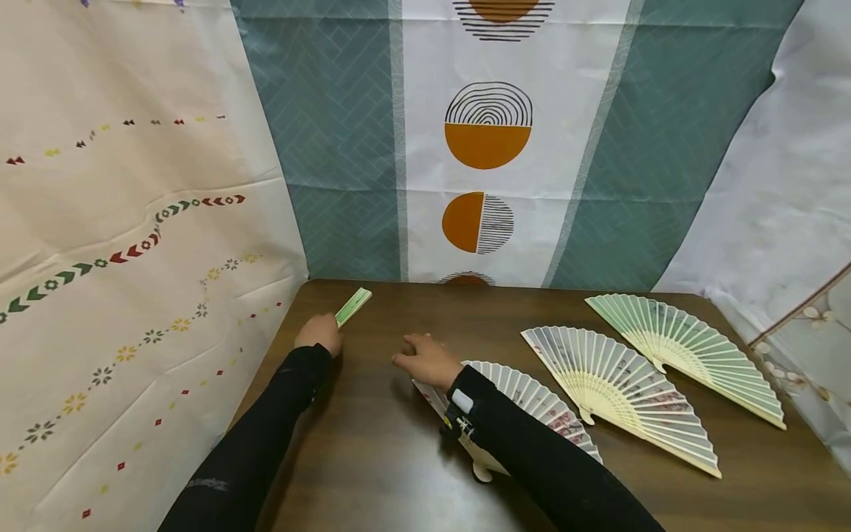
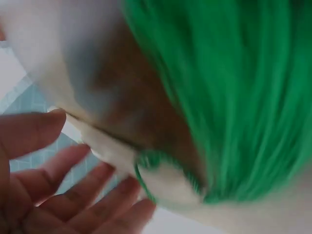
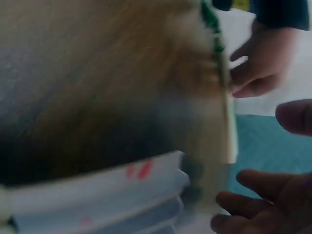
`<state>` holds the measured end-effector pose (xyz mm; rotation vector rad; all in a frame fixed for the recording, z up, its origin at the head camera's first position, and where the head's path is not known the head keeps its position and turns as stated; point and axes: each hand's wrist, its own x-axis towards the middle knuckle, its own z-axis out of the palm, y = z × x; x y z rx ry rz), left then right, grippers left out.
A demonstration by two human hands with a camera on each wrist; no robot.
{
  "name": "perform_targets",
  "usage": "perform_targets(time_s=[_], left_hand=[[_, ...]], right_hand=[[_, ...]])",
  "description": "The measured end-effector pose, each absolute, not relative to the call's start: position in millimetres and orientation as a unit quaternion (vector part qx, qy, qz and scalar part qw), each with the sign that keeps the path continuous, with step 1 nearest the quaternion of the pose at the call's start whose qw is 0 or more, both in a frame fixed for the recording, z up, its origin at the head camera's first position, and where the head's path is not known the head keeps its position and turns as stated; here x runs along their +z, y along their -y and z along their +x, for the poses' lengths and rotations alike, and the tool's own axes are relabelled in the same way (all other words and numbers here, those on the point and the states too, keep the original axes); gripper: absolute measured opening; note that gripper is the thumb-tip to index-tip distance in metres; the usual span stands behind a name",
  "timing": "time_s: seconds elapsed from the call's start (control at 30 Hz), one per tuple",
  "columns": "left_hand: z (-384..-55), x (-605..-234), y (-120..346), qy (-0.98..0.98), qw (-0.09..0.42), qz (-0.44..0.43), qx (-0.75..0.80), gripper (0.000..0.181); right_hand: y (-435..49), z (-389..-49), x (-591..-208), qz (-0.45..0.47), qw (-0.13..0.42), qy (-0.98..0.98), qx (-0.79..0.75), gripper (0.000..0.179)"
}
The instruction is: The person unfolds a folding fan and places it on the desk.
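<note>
My left hand (image 1: 319, 334) grips a folded fan (image 1: 352, 307) near the table's far left corner, its light-green end pointing away from me. In the left wrist view the thumb and fingers lie along the pale fan (image 2: 112, 148), and a green tassel (image 2: 234, 97) fills the right side, blurred. My right hand (image 1: 428, 362) hovers with fingers apart and holds nothing. Below its wrist lies a spread white fan (image 1: 532, 399), partly hidden by the sleeve. The right wrist view catches that fan's corner (image 3: 146, 183) beside the fingers.
A second white fan (image 1: 638, 403) lies spread to the right, and a light-green fan (image 1: 698, 355) beyond it near the far right corner. All are on a brown wooden table (image 1: 346, 458). Patterned cloth (image 1: 339, 162) hangs behind, with pale cloth at both sides.
</note>
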<state>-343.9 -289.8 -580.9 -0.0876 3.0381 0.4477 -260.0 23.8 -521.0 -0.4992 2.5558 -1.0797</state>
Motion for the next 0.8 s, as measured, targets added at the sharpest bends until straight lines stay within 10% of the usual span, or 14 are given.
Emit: perform_targets(time_s=[0.6, 0.8], left_hand=[[-309.5, -568.9, 300.0, -0.969, 0.034, -0.027, 0.242, 0.018], [-263.7, -510.3, 248.2, -0.909, 0.000, -0.015, 0.416, 0.029]], right_hand=[[-12.3, -265.0, -554.3, -0.224, 0.146, -0.908, -0.321, 0.074], [-24.2, -247.4, -527.9, -0.194, 0.112, -0.867, -0.446, 0.069]])
